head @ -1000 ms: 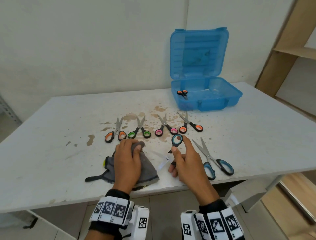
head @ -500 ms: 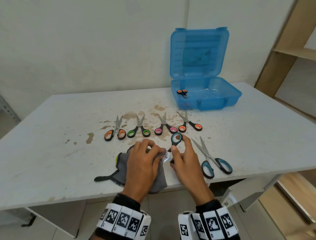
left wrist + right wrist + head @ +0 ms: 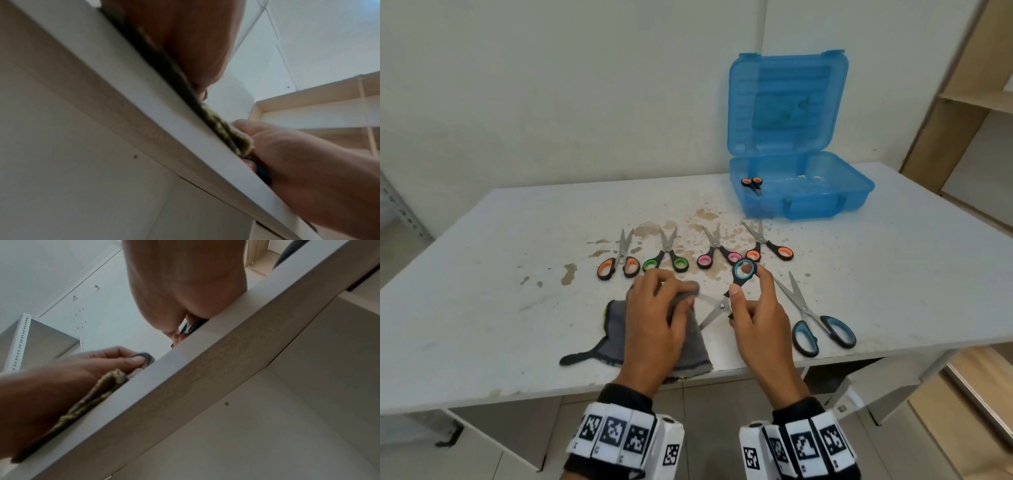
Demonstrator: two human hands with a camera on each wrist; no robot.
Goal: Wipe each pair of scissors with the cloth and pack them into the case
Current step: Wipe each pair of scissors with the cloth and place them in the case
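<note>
My right hand (image 3: 751,305) grips a pair of blue-handled scissors (image 3: 726,294) near the table's front edge, blades spread and pointing left. My left hand (image 3: 661,315) pinches a fold of the grey cloth (image 3: 616,329) around the tip of one blade. The rest of the cloth lies flat under that hand. In the right wrist view the left hand (image 3: 115,360) pinches the cloth (image 3: 144,357) over the table edge. The blue case (image 3: 801,185) stands open at the back right with one small orange-handled pair (image 3: 752,183) inside.
Several scissors lie in a row beyond my hands: orange (image 3: 619,263), green (image 3: 666,258), pink (image 3: 717,255), orange (image 3: 770,248). A larger blue-handled pair (image 3: 815,318) lies right of my right hand. Brown stains (image 3: 654,229) mark the white table (image 3: 482,274). Wooden shelves (image 3: 979,102) stand at right.
My left hand lifted a fold of the cloth from the table and brought it right onto the blade. The right hand kept hold of the scissors and shifted slightly.
</note>
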